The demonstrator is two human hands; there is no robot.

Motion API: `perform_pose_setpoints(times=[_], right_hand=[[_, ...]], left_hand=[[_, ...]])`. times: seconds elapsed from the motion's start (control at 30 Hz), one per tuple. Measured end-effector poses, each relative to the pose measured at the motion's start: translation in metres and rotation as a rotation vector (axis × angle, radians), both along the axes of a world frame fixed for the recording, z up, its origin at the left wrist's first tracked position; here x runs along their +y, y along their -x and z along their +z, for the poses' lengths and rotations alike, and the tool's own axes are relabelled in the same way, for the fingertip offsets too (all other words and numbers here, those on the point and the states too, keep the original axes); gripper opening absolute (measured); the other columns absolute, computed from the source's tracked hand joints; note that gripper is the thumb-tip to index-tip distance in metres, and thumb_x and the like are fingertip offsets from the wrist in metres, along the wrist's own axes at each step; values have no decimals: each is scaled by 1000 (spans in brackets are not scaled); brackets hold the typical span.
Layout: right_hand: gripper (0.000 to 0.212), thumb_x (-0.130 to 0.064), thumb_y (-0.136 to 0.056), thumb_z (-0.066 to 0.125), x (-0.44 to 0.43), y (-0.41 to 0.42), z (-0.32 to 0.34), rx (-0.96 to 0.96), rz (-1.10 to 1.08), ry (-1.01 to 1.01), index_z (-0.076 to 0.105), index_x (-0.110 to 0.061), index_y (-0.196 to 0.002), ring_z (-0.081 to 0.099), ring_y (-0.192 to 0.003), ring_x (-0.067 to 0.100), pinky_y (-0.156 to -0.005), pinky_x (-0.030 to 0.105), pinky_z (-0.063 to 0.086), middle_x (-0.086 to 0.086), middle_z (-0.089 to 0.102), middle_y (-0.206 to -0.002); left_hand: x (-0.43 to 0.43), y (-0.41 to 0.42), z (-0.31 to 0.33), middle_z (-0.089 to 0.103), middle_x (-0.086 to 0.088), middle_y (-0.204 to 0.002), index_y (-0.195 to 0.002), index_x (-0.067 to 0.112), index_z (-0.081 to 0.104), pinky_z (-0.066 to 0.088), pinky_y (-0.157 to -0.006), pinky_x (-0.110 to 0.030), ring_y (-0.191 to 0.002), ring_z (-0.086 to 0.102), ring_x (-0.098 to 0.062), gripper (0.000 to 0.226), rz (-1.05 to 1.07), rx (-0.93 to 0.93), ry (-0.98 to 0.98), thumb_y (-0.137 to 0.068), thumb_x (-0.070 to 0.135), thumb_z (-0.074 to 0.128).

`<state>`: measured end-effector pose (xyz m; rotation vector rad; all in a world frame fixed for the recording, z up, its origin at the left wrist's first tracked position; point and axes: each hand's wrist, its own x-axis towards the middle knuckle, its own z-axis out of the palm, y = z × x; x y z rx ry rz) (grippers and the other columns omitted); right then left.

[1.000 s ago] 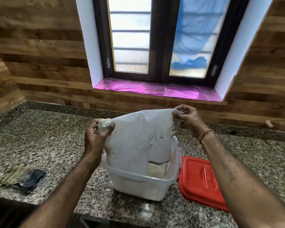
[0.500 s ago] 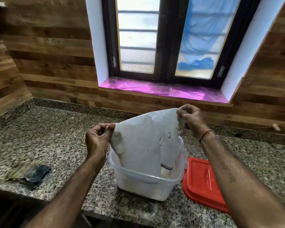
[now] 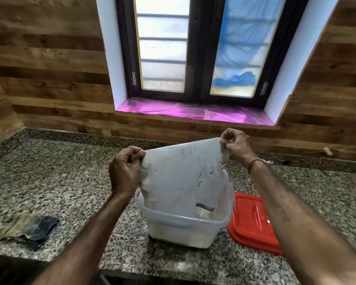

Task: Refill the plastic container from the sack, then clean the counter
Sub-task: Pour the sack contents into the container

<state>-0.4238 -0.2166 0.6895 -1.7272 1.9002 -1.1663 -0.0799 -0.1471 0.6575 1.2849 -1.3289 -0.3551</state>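
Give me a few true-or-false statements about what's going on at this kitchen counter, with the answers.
1. The left hand and the right hand each pinch an upper corner of the sack. True.
2. The red lid is snapped onto the plastic container. False: the lid lies flat on the counter, just right of the open container.
3. The sack's lower end hangs down inside the plastic container. True.
4. A crumpled cloth lies to the right of the red lid. False: the cloth lies on the counter well to the left of the container, apart from it.
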Motion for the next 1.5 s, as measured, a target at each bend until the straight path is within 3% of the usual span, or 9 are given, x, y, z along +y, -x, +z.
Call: perform_pose_setpoints(times=[0.1, 0.2, 0.43, 0.67, 0.83, 1.03, 1.23, 1.33, 1.5], right_hand=[[26, -7, -85, 65, 7, -10, 7, 33, 79, -44, 73, -33, -83, 64, -81, 8, -75, 35, 58, -11, 73, -82], [5, -33, -89, 72, 22, -29, 16, -9, 256, -104, 77, -31, -90, 68, -88, 11, -76, 33, 56, -7, 76, -91], [36, -62, -76, 73, 27, -85, 23, 140, 509, -195, 74, -41, -105, 68, -103, 11, -95, 48, 55, -15, 73, -109], [21, -43, -79, 79, 22, -135, 25, 217, 546, -104, 73, -29, -93, 68, -98, 14, -93, 47, 55, -11, 73, -98], [16, -43, -78, 79, 26, -149, 22, 377, 363, 56, 71, -29, -78, 60, -82, 7, -83, 43, 54, -18, 66, -76], [18, -34, -80, 79, 20, -143, 19, 163, 304, 98, 68, -23, -70, 67, -82, 13, -76, 46, 57, -9, 70, -75], [10, -40, -79, 81, 28, -157, 21, 129, 397, 23, 73, -34, -76, 67, -89, 11, -83, 49, 57, -14, 70, -85], [14, -40, -75, 84, 30, -165, 23, 180, 388, 55, 73, -32, -74, 64, -82, 12, -79, 46, 56, -14, 67, -80], [15, -34, -73, 87, 36, -162, 27, 160, 367, 20, 74, -28, -71, 66, -76, 8, -77, 44, 58, -12, 71, -73]], left_hand=[[-5, 2, 0, 70, 5, -78, -84, 21, 68, 58, -61, -45, -71, 65, -21, 20, -38, 31, 10, -92, 39, 66], [-6, 7, -1, 67, 6, -79, -84, 23, 65, 56, -62, -43, -72, 63, -22, 18, -34, 2, 33, -94, 38, 66], [-7, 20, -2, 63, 2, -83, -83, 19, 63, 54, -67, -47, -81, 60, -25, 12, -18, 6, 43, -93, 23, 68], [-6, 15, -9, 65, 0, -80, -82, 27, 62, 53, -61, -46, -75, 62, -26, 13, -112, 102, 5, -92, 34, 64], [2, 13, -5, 67, 3, -82, -91, 20, 67, 49, -59, -33, -69, 57, -13, 8, -170, 222, -61, -94, 27, 71], [11, 1, -17, 76, -4, -94, -101, 16, 70, 62, -75, -43, -86, 73, -22, 26, -309, 411, -212, -85, 34, 80], [13, 11, -13, 75, -13, -90, -98, 8, 68, 61, -70, -39, -81, 70, -23, 25, -299, 650, -243, -83, 22, 82], [12, 16, -2, 74, -6, -89, -98, 15, 71, 59, -65, -32, -80, 70, -16, 19, -237, 604, -190, -87, 28, 79], [10, 17, 5, 74, -6, -79, -86, 13, 73, 61, -64, -38, -70, 70, -20, 14, -183, 580, -160, -88, 26, 79]])
